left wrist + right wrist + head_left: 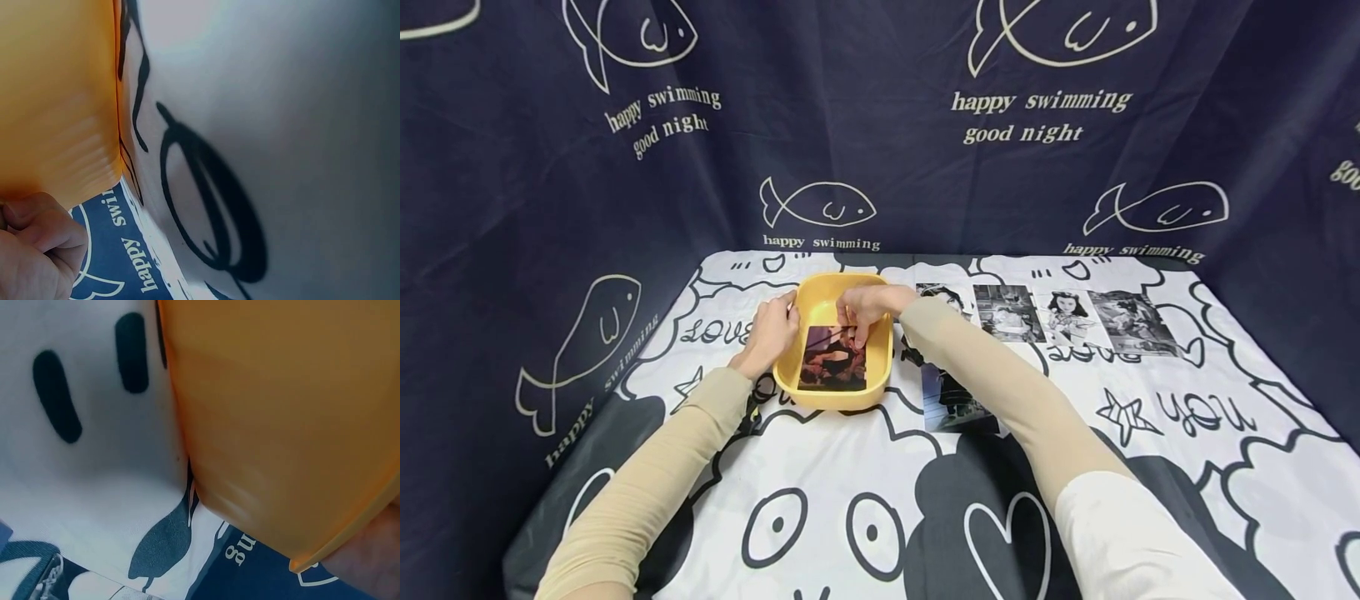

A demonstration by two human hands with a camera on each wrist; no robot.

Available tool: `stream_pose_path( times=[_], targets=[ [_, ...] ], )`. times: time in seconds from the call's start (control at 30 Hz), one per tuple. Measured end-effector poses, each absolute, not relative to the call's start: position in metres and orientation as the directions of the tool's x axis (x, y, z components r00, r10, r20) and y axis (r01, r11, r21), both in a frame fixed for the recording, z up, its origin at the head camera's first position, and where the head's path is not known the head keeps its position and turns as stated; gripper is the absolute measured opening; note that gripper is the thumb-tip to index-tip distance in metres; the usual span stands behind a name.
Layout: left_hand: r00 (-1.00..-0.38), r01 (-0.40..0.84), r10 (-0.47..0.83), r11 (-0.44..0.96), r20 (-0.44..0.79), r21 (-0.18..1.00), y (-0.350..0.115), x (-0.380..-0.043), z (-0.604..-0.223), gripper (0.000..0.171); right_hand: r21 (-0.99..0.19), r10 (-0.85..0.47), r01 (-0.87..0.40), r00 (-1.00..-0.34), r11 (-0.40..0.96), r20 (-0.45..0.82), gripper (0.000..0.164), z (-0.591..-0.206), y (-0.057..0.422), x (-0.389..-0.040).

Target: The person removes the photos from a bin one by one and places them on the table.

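Note:
A yellow plastic basin (831, 400) stands on the patterned cloth, left of centre in the head view. My left hand (772, 333) grips its left rim; in the left wrist view that hand (40, 247) has curled fingers at the basin wall (59, 94). Inside the basin lies a dark reddish photo print (833, 362). My right hand (868, 310) reaches in over the right rim, a finger on the print's upper right part. Whether it pinches the print cannot be made out. The right wrist view shows mostly the basin's outer side (287, 425), with part of the hand (372, 553) at the rim.
Right of the basin, several black-and-white prints (1071, 317) lie in a row. A bluish dark print (951, 404) lies nearer me, partly behind my right forearm. A small black and yellow thing (752, 414) shows beside my left sleeve. Dark blue curtains (917, 192) surround the table.

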State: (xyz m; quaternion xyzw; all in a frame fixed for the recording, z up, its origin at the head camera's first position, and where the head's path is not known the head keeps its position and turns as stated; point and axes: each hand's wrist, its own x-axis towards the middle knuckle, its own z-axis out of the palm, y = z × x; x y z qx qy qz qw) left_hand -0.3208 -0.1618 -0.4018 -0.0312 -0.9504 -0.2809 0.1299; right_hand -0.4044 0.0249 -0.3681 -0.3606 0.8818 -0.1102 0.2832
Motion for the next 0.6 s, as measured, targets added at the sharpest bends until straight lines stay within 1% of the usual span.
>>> stream_pose_path(
  times=[0.3, 0.43, 0.6],
  targets=[
    [-0.963, 0.144, -0.006, 0.834, 0.269, 0.533, -0.1622, -0.3193, -0.4027, 0.046, -0.307, -0.681, -0.613, -0.598, 0.728, -0.423, 0.043, -0.3692, 0.0227, -0.4051],
    [-0.964, 0.143, -0.005, 0.834, 0.267, 0.533, -0.1621, -0.3196, -0.4021, 0.046, -0.338, -0.688, -0.601, -0.593, 0.724, -0.418, 0.044, -0.3687, 0.0239, -0.4047],
    [-0.961, 0.145, -0.006, 0.84, 0.276, 0.523, -0.1627, -0.32, -0.4022, 0.045, -0.436, -0.716, -0.569, -0.581, 0.697, -0.386, 0.049, -0.3702, 0.0249, -0.406]
  ],
)
